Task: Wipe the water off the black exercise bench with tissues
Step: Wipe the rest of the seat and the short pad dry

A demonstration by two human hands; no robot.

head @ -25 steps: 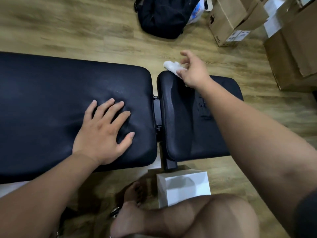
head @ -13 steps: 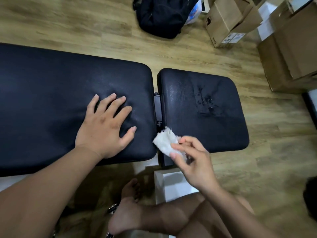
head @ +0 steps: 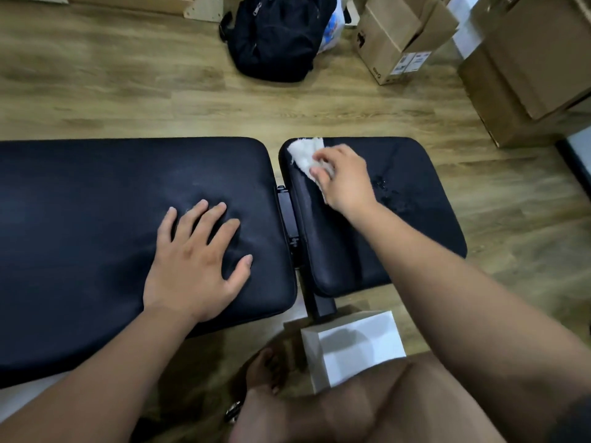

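The black exercise bench (head: 96, 219) has a long pad on the left and a shorter seat pad (head: 422, 225) on the right, with a narrow gap between them. My right hand (head: 345, 180) presses a crumpled white tissue (head: 303, 153) onto the far left corner of the seat pad. Water droplets (head: 393, 196) glisten on the seat pad just right of that hand. Flat on the long pad near its right end lies my left hand (head: 195, 263), fingers spread, holding nothing.
A white box (head: 358, 346) stands on the wooden floor by my knee, just in front of the seat pad. Beyond the bench lie a black backpack (head: 278, 36) and several cardboard boxes (head: 403, 39) at the far right. My bare foot (head: 262, 375) rests below the bench.
My right hand has carried the tissue from the near edge of the seat pad back up to its far left corner. The left hand has stayed planted on the long pad.
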